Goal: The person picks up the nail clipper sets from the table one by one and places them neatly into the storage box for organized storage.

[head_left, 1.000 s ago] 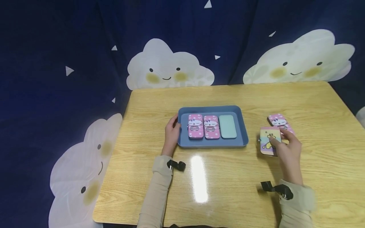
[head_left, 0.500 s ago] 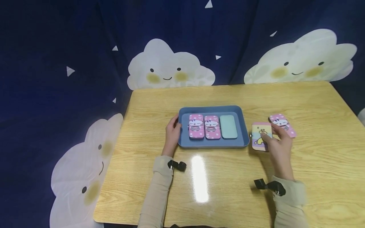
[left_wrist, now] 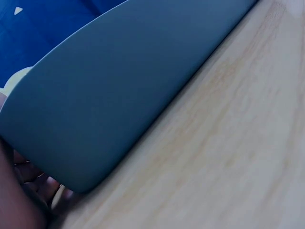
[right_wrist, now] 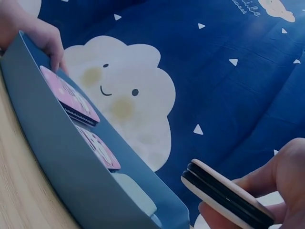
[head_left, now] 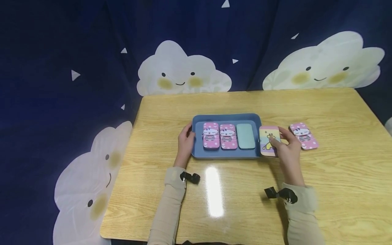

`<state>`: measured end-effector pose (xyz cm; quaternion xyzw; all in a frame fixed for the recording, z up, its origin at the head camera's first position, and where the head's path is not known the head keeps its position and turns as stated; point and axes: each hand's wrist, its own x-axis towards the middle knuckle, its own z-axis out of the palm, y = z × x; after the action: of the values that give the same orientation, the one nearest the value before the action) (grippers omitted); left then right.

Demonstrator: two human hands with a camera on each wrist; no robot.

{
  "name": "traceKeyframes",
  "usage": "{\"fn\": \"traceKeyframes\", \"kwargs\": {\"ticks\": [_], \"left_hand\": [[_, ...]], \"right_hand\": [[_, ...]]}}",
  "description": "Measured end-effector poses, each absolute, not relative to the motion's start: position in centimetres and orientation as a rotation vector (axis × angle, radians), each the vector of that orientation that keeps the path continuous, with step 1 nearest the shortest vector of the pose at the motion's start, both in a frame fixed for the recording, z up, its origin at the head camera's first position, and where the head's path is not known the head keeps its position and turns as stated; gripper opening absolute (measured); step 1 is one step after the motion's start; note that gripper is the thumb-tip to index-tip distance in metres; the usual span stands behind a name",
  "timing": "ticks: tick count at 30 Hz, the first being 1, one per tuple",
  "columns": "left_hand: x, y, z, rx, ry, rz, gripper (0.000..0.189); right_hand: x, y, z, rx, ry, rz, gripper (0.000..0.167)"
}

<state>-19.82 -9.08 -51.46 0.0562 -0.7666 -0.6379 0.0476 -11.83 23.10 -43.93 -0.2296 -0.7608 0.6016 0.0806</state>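
My right hand (head_left: pixel 289 148) pinches a small giraffe-print case (head_left: pixel 265 149), thumb on its face, just at the right end of a blue tray (head_left: pixel 229 158). The case has rounded corners, a side clasp and black inner edges, seen edge-on and shut in the right wrist view as a striped-edged case (right_wrist: pixel 228 195) beside the tray. My left hand (head_left: pixel 184 144) holds the tray's left end; its fingers curl partly out of sight there in the left wrist view. Inside the tray lie two pink cat-print cases, left (head_left: pixel 211 136) and middle (head_left: pixel 228 136), and a pale green case (head_left: pixel 245 136).
Another pink cat-print case (head_left: pixel 307 141) lies slanted on the wooden table (head_left: pixel 239 197), right of my right hand. A dark blue curtain (head_left: pixel 245 41) with clouds hangs behind the table. Light glares on the tabletop in front of the tray.
My right hand has carried the giraffe-print case leftward and slightly away from me, up to the tray's right end. The pink case behind it is now uncovered. My left hand stays in place.
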Motion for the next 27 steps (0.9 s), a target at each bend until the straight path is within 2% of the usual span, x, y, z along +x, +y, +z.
{"fn": "traceKeyframes", "kwargs": {"ticks": [8, 27], "left_hand": [[-19.9, -9.1, -51.4, 0.172, -2.346, -1.944, 0.049], [-20.0, -9.2, -51.5, 0.150, -2.317, -1.962, 0.048]], "right_hand": [[-12.7, 22.0, -43.8, -0.650, -2.258, 1.909, 0.057], [-14.5, 19.6, -44.8, -0.556, -2.349, 1.828, 0.056]]}}
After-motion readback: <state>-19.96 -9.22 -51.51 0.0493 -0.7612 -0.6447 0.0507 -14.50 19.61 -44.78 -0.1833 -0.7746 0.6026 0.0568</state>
